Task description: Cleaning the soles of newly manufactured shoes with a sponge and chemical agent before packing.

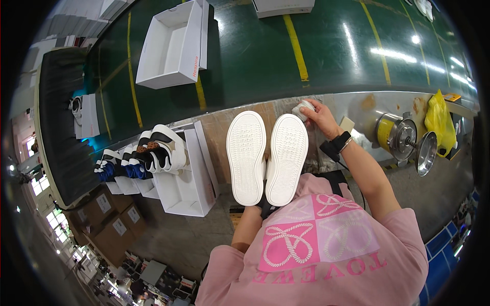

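Note:
A pair of white-soled shoes [246, 158] is held up side by side in front of me, both textured soles facing the camera. My left forearm [248, 227] reaches up behind their lower ends. The soles hide my left hand and its fingers, though it appears to carry the pair. Just right of the shoes' upper ends, my right hand [321, 117] pinches a crumpled white cloth [304, 109]. It wears a dark wristband [335, 146] and hovers over the bench edge [293, 106].
On the green conveyor [245, 61] sits an open white shoe box [168, 48]. More open boxes [178, 194] with black, white and blue shoes [163, 150] stand at left. A metal can with a lid [398, 135] and a yellow bag [440, 125] are at right.

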### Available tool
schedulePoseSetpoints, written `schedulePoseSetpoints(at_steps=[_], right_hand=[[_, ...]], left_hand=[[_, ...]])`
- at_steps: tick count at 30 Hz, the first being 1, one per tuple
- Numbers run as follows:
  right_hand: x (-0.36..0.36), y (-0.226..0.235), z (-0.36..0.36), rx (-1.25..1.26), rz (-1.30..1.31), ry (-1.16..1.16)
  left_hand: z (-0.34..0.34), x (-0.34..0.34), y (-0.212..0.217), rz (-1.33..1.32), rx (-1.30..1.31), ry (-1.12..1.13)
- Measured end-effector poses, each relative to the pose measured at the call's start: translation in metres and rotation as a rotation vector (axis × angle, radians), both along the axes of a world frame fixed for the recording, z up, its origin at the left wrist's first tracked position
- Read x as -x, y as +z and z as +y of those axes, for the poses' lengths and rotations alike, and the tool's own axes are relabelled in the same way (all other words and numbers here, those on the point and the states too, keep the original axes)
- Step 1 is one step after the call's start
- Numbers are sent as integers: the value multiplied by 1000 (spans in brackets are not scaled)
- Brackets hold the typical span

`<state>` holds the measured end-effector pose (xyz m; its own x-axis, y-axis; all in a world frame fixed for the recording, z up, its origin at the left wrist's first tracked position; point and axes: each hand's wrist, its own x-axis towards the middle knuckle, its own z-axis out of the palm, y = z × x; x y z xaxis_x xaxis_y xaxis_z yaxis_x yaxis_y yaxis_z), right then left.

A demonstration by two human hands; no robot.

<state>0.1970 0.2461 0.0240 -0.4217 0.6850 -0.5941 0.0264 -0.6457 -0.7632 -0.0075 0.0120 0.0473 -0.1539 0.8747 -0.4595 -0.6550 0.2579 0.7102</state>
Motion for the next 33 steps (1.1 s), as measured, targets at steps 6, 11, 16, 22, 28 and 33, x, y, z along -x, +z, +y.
schedulePoseSetpoints(at_steps=[6,11,16,22,28,33], right_hand=[[-2,0,-1,1,-29,-1],[-5,-3,3,-48,4,17],[-6,-1,4,-23,11,-10],[0,-3,3,11,23,-49],[2,-6,-1,74,12,-83],[-2,-4,-2,102,2,-95]], left_hand=[[27,30,13,92,-47,36],[83,103,61,237,-100,-53],[186,148,193,1500,-167,-259],[282,247,269,2520,-394,-534],[370,334,260,2894,-479,-981],[427,358,213,2736,-753,-1409]])
